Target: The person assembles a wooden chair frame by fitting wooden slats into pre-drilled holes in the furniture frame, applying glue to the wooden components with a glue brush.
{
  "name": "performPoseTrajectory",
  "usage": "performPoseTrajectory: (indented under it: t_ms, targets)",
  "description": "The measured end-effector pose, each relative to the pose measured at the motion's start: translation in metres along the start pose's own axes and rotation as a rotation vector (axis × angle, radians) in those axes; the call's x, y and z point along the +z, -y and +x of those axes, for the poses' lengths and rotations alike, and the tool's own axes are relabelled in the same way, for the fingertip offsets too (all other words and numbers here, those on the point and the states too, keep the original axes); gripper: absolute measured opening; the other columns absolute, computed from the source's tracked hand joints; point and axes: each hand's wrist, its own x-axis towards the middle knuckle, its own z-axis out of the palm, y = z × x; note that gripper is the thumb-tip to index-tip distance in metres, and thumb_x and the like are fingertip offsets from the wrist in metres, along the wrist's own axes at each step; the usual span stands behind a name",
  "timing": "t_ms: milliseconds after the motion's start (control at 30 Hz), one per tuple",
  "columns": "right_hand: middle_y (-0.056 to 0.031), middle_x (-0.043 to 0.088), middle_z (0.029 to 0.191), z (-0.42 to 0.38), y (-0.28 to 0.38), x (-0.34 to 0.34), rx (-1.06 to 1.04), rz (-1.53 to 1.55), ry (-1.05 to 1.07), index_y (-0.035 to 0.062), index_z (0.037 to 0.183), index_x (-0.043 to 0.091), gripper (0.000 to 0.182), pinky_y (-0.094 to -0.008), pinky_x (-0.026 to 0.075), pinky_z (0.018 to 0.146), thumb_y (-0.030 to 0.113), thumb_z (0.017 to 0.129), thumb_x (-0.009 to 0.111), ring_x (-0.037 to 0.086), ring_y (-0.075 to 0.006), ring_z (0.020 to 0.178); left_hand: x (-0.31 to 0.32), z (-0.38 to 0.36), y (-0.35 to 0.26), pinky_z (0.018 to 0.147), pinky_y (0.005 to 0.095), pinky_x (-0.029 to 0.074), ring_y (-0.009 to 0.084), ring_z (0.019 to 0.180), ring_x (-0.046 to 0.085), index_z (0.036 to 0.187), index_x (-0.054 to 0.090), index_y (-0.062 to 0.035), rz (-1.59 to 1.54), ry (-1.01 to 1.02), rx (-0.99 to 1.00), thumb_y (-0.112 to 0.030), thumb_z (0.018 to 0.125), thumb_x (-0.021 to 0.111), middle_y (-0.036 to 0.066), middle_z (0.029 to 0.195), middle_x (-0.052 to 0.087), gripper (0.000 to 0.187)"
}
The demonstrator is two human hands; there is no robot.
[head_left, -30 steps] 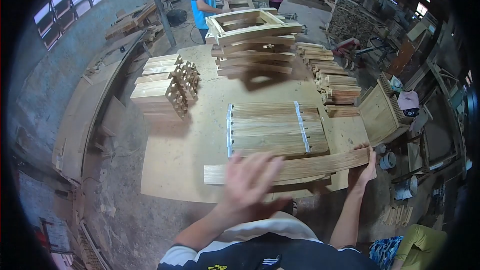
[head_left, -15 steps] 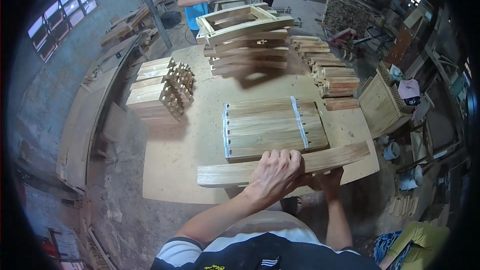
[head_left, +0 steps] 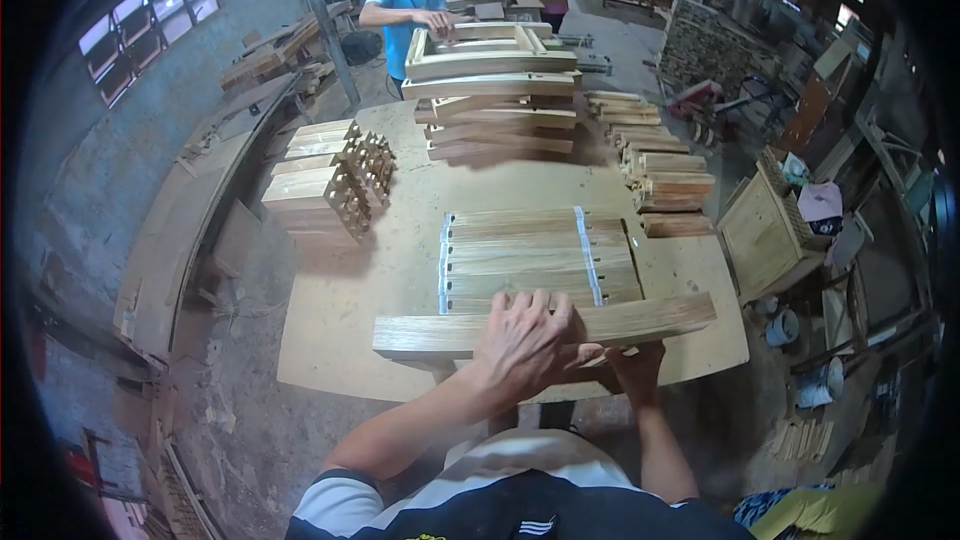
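Note:
A long wooden board (head_left: 430,336) lies crosswise near the table's front edge. My left hand (head_left: 525,342) is wrapped over the top of it near the middle, fingers curled across the far edge. To the right, my right hand (head_left: 638,370) grips the board from below at its near side; some of its fingers are hidden under the wood. Just beyond is a row of flat wooden slats (head_left: 510,262) laid side by side, with dark slots and two pale strips across them. The board overlaps their near edge in view.
On the table (head_left: 330,340) stand slotted wooden blocks (head_left: 310,190) at left, stacked frames (head_left: 490,90) at the back and piled short pieces (head_left: 670,165) at right. A person in a blue shirt (head_left: 395,0) stands behind the frames. A wooden cabinet (head_left: 765,230) stands off the right edge.
The view has shifted slightly. The board and both my hands appear a little farther left and up. The co-worker has turned to the frames, a hand now at the top one.

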Motion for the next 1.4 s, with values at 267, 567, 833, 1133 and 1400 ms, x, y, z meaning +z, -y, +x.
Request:
performPoseTrajectory:
  t_ms: [267, 567, 833, 1133, 1400]
  targets:
    - [-0.0110, 0.072, 0.095, 0.008, -0.002, -0.001, -0.046, -0.030, 0.028, 0.0087, 0.104, 0.071, 0.059, -0.0405, 0.056, 0.079, 0.048, 0.064, 0.089, 0.071, -0.0299, 0.088, -0.027, 0.050, -0.023, 0.085, 0.0480, 0.049, 0.0376, 0.095, 0.067, 0.128, 0.056, 0.0028, -0.093, 0.082, -0.190, -0.076, 0.084, 0.050, 0.024, 0.100, 0.068, 0.090]
    - [-0.0123, 0.071, 0.098, 0.013, 0.015, -0.041, -0.187, 0.042, 0.260, 0.0050, 0.106, 0.068, 0.047, -0.0430, 0.054, 0.082, 0.036, 0.075, 0.086, 0.069, -0.0307, 0.093, 0.014, 0.034, -0.011, 0.065, 0.0437, 0.052, 0.0375, 0.072, 0.067, 0.081, 0.072, 0.0030, -0.189, 0.262, -0.238, -0.083, 0.076, 0.053, 0.025, 0.071, 0.066, 0.089]
    - [-0.0144, 0.063, 0.110, -0.017, -0.006, -0.058, -0.576, -0.121, 0.248, 0.0060, 0.119, 0.059, 0.051, -0.0451, 0.049, 0.090, 0.030, 0.080, 0.082, 0.062, -0.0340, 0.101, -0.015, -0.012, -0.015, 0.055, 0.0432, 0.050, 0.0334, 0.053, 0.062, 0.066, 0.066, 0.0028, -0.159, 0.420, -0.134, -0.076, 0.071, 0.067, 0.018, 0.055, 0.059, 0.079]
    - [-0.0138, 0.062, 0.110, 0.112, 0.064, -0.048, -0.269, 0.164, 0.140, 0.0034, 0.119, 0.057, 0.049, -0.0410, 0.048, 0.090, 0.029, 0.083, 0.078, 0.061, -0.0267, 0.101, -0.121, 0.046, 0.016, 0.054, 0.0402, 0.049, 0.0280, 0.051, 0.059, 0.073, 0.068, 0.0005, -0.026, 0.136, -0.057, -0.075, 0.065, 0.072, 0.014, 0.057, 0.058, 0.076]
    - [-0.0067, 0.063, 0.082, 0.127, -0.017, -0.055, -0.010, -0.114, -0.153, 0.0000, 0.096, 0.063, 0.023, -0.0323, 0.051, 0.072, 0.019, 0.088, 0.073, 0.062, -0.0177, 0.078, -0.106, 0.192, 0.195, 0.063, 0.0379, 0.054, 0.0288, 0.064, 0.067, 0.078, 0.070, -0.0065, 0.321, -0.465, 0.216, -0.079, 0.053, 0.076, 0.011, 0.067, 0.066, 0.077]
